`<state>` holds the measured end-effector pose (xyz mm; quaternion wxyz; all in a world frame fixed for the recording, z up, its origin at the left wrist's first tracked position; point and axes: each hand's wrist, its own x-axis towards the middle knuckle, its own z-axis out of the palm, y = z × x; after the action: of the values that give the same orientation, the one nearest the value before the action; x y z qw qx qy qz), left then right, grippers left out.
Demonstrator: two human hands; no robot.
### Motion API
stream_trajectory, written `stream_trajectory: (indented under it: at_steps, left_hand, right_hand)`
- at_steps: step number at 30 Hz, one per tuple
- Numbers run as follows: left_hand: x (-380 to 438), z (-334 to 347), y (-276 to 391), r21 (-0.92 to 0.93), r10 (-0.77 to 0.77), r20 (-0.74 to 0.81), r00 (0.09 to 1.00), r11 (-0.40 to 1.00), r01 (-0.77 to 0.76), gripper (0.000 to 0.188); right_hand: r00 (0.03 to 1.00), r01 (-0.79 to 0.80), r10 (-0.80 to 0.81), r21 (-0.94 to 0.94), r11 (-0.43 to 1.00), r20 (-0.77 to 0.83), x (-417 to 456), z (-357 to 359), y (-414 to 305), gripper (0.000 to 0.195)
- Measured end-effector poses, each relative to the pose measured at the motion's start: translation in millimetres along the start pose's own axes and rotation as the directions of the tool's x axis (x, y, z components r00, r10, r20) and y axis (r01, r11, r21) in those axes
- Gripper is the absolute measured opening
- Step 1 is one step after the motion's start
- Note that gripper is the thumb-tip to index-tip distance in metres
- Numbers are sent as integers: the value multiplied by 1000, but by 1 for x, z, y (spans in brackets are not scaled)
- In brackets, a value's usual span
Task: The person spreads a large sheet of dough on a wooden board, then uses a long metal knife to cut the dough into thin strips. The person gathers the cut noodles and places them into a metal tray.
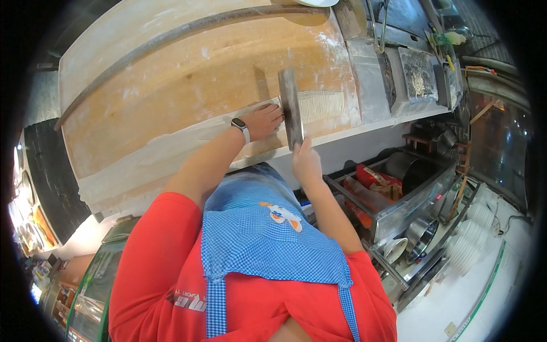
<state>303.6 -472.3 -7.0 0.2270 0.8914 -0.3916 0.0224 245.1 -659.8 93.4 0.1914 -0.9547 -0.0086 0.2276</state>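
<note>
My right hand (307,164) grips the near end of a broad, flat-bladed knife (290,104), which stands across a folded sheet of dough on the floured board. My left hand (263,122), with a watch on the wrist, lies on the dough just left of the blade, fingertips close to it. Right of the blade lies a row of thin cut noodles (321,106). The uncut dough sheet (171,147) stretches away to the left along the board's near edge. The knife's handle is hidden in my right hand.
A long wooden rolling pin (171,32) lies across the far part of the wooden board (162,89). A white dish (318,2) shows at the top edge. Right of the board is a metal counter with a square tray (418,75). Below it stand a metal-framed bin (386,222) and stacked bowls (466,248).
</note>
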Motion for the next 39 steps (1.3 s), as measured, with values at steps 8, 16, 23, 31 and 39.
stream_trajectory:
  at_steps: [8, 16, 23, 31, 39]
  left_hand:
    - [-1, 0, -4, 46, 89, -135, 987, 995, -84, 29]
    - [-6, 1, -1, -19, 25, -60, 998, 999, -26, 31]
    - [-10, -7, 0, 34, 92, -177, 980, 996, -87, 27]
    - [-11, -6, 1, -78, 27, -112, 993, 996, -36, 31]
    - [-18, -4, -2, 18, 23, -121, 992, 1000, -21, 28]
  right_hand:
    - [998, -59, 61, 64, 996, -24, 58, 16, -16, 33]
    - [998, -52, 52, 0, 999, 28, 1, 24, -3, 30]
    - [999, -22, 22, 24, 999, -24, 38, 13, -18, 30]
    - [995, 9, -7, 14, 1000, -102, 30, 43, -9, 27]
    - [998, -40, 41, -21, 999, 55, -7, 2, -23, 27]
